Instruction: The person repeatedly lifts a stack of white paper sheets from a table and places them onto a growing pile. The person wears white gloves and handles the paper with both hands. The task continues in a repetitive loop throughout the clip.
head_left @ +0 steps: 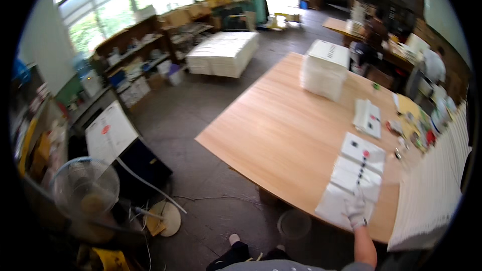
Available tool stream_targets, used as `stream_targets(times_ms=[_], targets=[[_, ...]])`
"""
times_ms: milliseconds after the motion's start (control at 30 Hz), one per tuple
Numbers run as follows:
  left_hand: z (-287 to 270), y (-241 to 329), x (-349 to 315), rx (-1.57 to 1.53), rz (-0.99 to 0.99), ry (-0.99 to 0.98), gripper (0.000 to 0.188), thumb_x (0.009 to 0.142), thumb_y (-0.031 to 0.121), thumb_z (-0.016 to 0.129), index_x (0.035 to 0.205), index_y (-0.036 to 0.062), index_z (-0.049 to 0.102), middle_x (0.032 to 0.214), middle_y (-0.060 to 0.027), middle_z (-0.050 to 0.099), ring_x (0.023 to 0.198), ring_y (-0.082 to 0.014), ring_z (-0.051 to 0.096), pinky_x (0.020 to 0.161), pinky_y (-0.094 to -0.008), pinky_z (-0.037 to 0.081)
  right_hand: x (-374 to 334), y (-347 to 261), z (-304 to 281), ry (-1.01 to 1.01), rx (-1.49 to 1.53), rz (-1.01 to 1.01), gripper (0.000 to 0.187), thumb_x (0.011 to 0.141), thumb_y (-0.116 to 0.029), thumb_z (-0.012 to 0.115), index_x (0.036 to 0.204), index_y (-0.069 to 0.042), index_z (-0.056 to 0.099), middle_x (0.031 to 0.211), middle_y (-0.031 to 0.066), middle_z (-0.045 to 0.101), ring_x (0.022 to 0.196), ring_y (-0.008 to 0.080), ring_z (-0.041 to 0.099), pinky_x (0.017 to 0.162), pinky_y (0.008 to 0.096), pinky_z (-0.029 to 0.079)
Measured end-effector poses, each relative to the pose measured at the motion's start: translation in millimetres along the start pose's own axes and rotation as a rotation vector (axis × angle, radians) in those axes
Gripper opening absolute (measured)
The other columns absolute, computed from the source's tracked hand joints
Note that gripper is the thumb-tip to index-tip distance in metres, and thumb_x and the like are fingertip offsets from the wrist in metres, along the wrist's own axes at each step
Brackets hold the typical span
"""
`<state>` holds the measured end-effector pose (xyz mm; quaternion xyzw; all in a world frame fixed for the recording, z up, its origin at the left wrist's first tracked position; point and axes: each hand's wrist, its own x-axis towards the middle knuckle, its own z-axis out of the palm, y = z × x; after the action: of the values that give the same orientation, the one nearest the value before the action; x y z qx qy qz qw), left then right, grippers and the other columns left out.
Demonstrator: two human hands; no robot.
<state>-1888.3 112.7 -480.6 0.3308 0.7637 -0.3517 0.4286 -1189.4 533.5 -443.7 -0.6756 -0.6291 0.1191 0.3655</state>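
In a white glove, my right hand point(355, 213) lies over the near end of a long white printed sheet point(348, 164). The sheet has crease lines across it, a red round mark and a line of dark characters. My fingers look stretched out and apart on the paper, though slightly blurred. A dark band circles the wrist. Beyond the sheet rests a small pile of folded white printed papers point(368, 118). My left hand is out of the picture.
A tall stack of white printed paper point(324, 70) stands on the wooden table point(261, 120). White sheets point(429, 195) are packed along its right side, near small clutter. A fan point(86, 185), a paper-topped dark stand point(113, 133) and a pallet-sized paper stack point(223, 52) stand left. People work behind.
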Motion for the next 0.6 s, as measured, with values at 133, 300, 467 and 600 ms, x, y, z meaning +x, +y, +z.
stream_targets(times_ms=[133, 300, 467, 600], targets=[[5, -15, 10, -0.142, 0.025, 0.041, 0.048, 0.09, 0.04, 0.052, 0.128, 0.0102, 0.057, 0.126, -0.0181, 0.061, 0.119, -0.0329, 0.057, 0.094, -0.0476, 0.045, 24, -39, 23, 0.046, -0.389, -0.235, 0.064, 0.076, -0.021, 0.074, 0.133, -0.006, 0.049, 0.135, 0.0196, 0.051, 0.126, 0.0366, 0.048, 0.106, 0.0438, 0.039], [24, -38, 30, -0.229, 0.078, 0.01, 0.051, 0.089, 0.04, 0.054, 0.13, 0.0092, 0.054, 0.127, -0.0209, 0.059, 0.12, -0.0346, 0.055, 0.095, -0.0465, 0.045, 46, -102, 3, -0.257, -0.432, 0.153, 0.056, 0.083, -0.036, 0.065, 0.129, -0.005, 0.055, 0.13, 0.0209, 0.057, 0.123, 0.0373, 0.051, 0.101, 0.0438, 0.042], [43, -55, 37, -0.208, 0.077, -0.041, 0.054, 0.089, 0.04, 0.056, 0.132, 0.0083, 0.051, 0.128, -0.0237, 0.057, 0.121, -0.0363, 0.054, 0.097, -0.0454, 0.044, 64, -117, -25, -0.441, -0.514, 0.263, 0.051, 0.09, -0.041, 0.058, 0.127, -0.006, 0.056, 0.119, 0.0203, 0.064, 0.113, 0.034, 0.059, 0.097, 0.0403, 0.046], [25, -41, 42, -0.135, 0.132, 0.003, 0.057, 0.088, 0.04, 0.057, 0.133, 0.0075, 0.048, 0.129, -0.026, 0.056, 0.122, -0.0377, 0.052, 0.098, -0.0445, 0.044, 83, -82, -35, -0.31, -0.417, 0.244, 0.048, 0.091, -0.041, 0.058, 0.122, -0.004, 0.059, 0.117, 0.0186, 0.065, 0.111, 0.0326, 0.061, 0.095, 0.0385, 0.047]])
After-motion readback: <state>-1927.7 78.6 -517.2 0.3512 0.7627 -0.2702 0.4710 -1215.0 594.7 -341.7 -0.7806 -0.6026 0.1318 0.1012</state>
